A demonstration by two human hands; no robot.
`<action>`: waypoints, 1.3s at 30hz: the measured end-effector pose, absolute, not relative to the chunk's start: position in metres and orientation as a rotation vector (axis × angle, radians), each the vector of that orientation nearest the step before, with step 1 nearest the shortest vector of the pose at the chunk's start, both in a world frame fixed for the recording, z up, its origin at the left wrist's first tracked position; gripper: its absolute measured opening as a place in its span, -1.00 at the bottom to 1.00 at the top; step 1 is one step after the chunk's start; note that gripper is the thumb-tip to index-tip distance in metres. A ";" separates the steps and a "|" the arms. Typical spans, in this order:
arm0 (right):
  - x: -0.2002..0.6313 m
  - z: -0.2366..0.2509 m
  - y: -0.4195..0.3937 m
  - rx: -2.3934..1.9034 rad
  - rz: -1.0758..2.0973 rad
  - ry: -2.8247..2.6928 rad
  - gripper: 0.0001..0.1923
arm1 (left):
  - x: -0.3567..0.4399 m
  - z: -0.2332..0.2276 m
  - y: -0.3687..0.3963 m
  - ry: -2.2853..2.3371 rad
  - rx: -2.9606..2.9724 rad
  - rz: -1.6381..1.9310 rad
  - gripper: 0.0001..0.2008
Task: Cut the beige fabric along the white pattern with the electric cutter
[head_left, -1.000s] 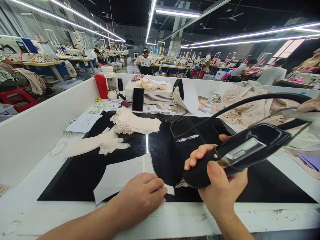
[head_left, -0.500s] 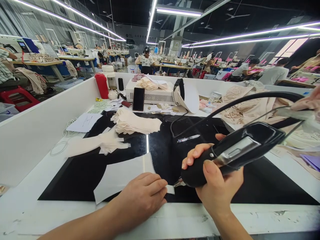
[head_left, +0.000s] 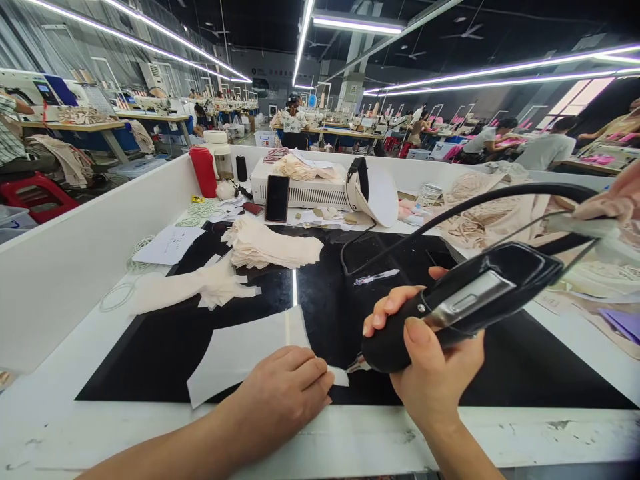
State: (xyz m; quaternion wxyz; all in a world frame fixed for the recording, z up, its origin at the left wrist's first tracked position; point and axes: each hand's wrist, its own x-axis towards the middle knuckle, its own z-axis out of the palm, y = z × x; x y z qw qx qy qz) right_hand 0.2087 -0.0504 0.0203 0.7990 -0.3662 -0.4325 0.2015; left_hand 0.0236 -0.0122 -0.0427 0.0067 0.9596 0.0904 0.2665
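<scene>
Wht tbl (head_left: 370, 433) w/ blk mat (head_left: 520, 360), wht pc. (head_left: 245, 350) on mat.

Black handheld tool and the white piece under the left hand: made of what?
Black handheld tool: probably plastic, by its glossy rear, duller in front; tip and side plate look metallic, given their silvery shine. White piece: matte, smooth, thin-edged, perhaps fabric or paper; I can't tell.

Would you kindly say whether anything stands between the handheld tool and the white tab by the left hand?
Nothing visible does: the handheld tool has its metal tip right at the white tab beside the left hand; contact is unclear.
</scene>
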 end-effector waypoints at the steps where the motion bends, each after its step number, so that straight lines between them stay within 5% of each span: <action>1: 0.209 0.020 -0.051 -0.786 0.431 -0.929 -0.51 | 0.023 -0.042 -0.012 0.282 3.002 0.824 -0.84; 39: 0.206 0.021 -0.052 -0.822 0.420 -0.947 -0.54 | 0.022 -0.042 -0.014 0.295 2.959 0.797 -0.85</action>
